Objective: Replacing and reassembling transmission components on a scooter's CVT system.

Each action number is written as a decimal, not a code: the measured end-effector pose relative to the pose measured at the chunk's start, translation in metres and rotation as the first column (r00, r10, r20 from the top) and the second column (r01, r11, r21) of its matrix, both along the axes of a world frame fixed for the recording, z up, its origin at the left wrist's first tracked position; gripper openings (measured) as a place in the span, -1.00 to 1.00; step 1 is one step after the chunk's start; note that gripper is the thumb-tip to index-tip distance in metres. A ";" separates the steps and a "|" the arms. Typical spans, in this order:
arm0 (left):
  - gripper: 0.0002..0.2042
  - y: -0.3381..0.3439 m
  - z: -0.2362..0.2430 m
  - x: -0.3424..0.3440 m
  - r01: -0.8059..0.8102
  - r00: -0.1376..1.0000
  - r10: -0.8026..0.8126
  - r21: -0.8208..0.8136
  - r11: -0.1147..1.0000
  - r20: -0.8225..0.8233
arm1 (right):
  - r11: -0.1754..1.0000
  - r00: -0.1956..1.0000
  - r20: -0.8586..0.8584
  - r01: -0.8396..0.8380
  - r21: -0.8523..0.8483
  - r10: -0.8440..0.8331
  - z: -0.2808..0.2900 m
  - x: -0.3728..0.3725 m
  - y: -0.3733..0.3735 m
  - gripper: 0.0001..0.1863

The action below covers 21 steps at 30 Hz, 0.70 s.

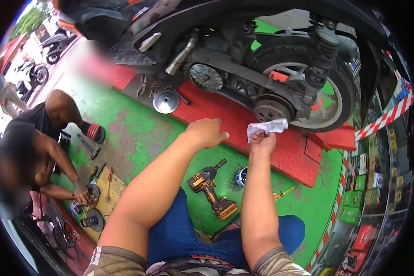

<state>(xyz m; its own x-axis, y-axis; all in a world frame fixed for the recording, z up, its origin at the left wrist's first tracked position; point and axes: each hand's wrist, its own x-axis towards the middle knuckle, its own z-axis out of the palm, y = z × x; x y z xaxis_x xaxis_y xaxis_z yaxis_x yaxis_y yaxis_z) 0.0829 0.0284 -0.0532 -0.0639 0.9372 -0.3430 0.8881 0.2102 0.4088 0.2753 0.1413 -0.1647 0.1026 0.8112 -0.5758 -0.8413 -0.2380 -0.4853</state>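
My right hand [262,141] grips a crumpled white cloth [267,129] just below the round clutch drum [272,109] of a scooter. My left hand [206,133] hovers over the near edge of the red ramp [244,131], its thumb apart from the fingers and nothing visible in it; some of its fingers are hidden. Further up, the finned pulley [206,77] is exposed on the scooter's open drive case. A shiny metal disc [166,101] lies on the ramp beside a dark rod. Between my forearms, a cordless impact wrench [212,189] rests on the green floor.
A blue tub [241,176] stands by my right forearm. At left, a co-worker's hand [82,194] handles a round part over cardboard [110,186] with screwdrivers; a hammer [88,146] lies behind. The rear wheel [308,83] and a glass display case [372,184] bound the right.
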 end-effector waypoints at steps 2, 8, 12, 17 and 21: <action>-0.36 0.000 -0.003 -0.003 -0.032 0.999 0.032 0.036 0.999 -0.015 | 1.000 1.000 -0.015 0.019 -0.020 -0.019 -0.016 0.008 -0.011 -0.70; -0.31 0.002 -0.012 -0.005 -0.053 0.998 0.050 0.082 0.995 0.037 | 0.996 0.996 -0.038 0.077 0.038 -0.076 -0.041 0.004 -0.033 -0.79; -0.31 0.001 -0.016 -0.011 -0.041 0.998 0.037 0.080 0.996 0.046 | 0.981 0.990 0.074 0.105 0.163 -0.119 -0.032 -0.005 -0.038 -0.83; -0.31 0.000 -0.008 -0.010 -0.014 0.999 0.012 0.089 0.996 0.034 | 0.908 0.924 0.324 0.053 0.415 -0.201 -0.018 -0.006 -0.031 -0.81; -0.31 -0.001 -0.003 -0.009 -0.010 0.998 0.005 0.075 0.997 0.070 | 0.910 0.869 0.449 0.003 0.415 -0.208 -0.010 -0.005 -0.027 -0.82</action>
